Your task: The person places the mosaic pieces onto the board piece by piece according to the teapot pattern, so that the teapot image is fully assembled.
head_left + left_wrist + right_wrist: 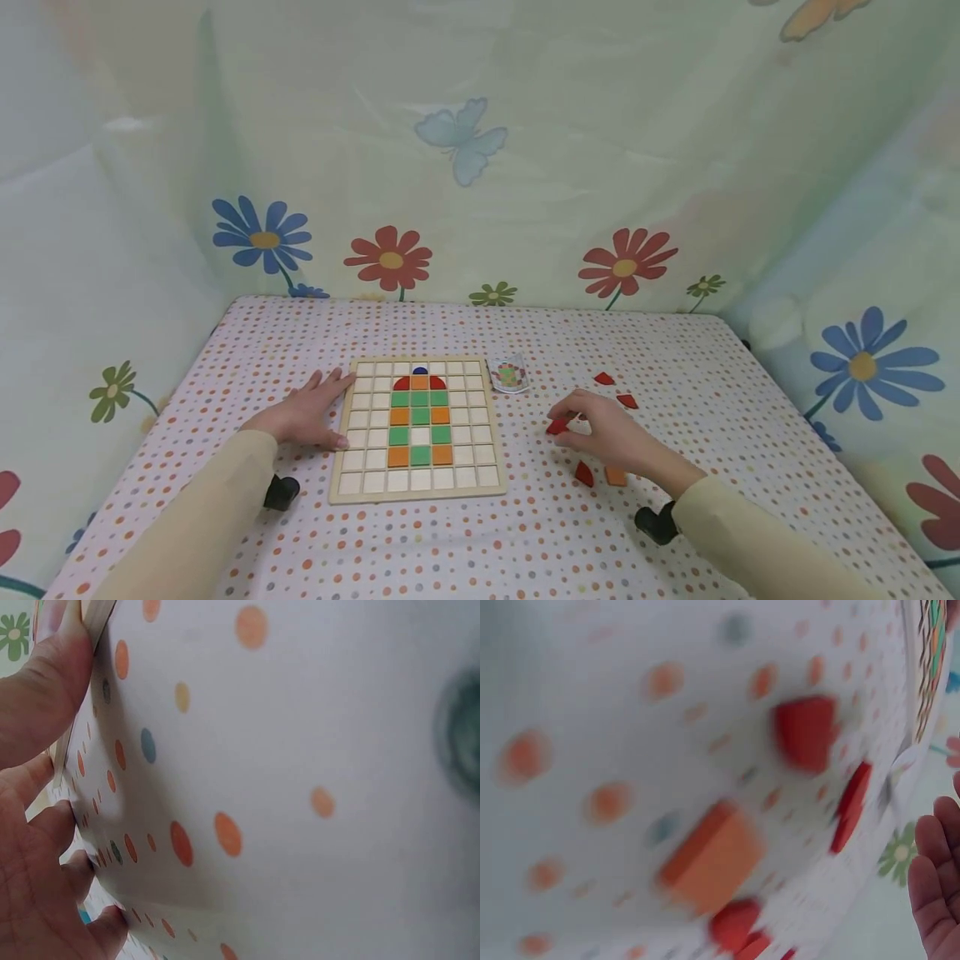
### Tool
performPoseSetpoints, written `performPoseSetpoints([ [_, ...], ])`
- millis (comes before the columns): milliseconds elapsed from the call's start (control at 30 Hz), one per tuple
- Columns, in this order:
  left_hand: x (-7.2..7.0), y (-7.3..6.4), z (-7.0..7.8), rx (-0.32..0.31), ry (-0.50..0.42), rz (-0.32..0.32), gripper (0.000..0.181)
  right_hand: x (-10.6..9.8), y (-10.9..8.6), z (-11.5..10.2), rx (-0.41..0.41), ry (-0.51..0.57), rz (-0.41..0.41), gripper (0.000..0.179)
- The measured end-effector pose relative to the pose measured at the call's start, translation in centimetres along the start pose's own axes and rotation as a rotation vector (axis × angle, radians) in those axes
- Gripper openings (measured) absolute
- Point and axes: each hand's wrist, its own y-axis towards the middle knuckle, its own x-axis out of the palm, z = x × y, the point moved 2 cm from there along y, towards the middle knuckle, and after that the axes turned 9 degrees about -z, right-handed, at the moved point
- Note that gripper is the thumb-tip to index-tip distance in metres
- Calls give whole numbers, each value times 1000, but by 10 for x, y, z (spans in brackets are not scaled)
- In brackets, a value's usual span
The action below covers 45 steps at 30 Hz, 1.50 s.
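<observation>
A light wooden grid board (417, 497) lies on the table, with green, orange, red and blue tiles (420, 417) set in its middle columns. My left hand (307, 412) rests along the board's left side, fingers spread; its thumb (56, 682) lies against the board edge in the left wrist view. To the right of the board, my right hand (603, 429) is over a red tile (557, 427), fingers loosely bent. In the right wrist view, red tiles (851, 806) lie on the cloth, apart from the fingers (934, 900).
Near my right hand lie a red tile with a curved edge (584, 474) and an orange square tile (616, 476). Two more red tiles (604, 378) (627, 402) lie farther back. Beside the board's upper right corner is a small pattern card (510, 375). A dotted cloth (420, 550) covers the table.
</observation>
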Motion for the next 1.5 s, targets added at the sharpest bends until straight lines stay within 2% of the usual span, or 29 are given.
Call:
performPoseSetpoints([
  [333,2,-3,-7,10,14,2,105,0,-45,47,141,14,-9,25],
  [633,3,-3,-9,5,2,-2,107,7,-56,62,173,-18,-78,22],
  [1033,2,-1,-7,5,1,12,106,9,-57,66,207,-14,-55,20],
  [1133,2,0,-7,0,-3,13,105,8,-56,64,194,-27,-41,19],
  [1367,0,0,-3,-13,-10,7,104,5,-37,39,81,-32,-3,15],
  [1500,-1,0,-1,-8,7,-5,105,10,-19,21,62,-18,-14,14],
])
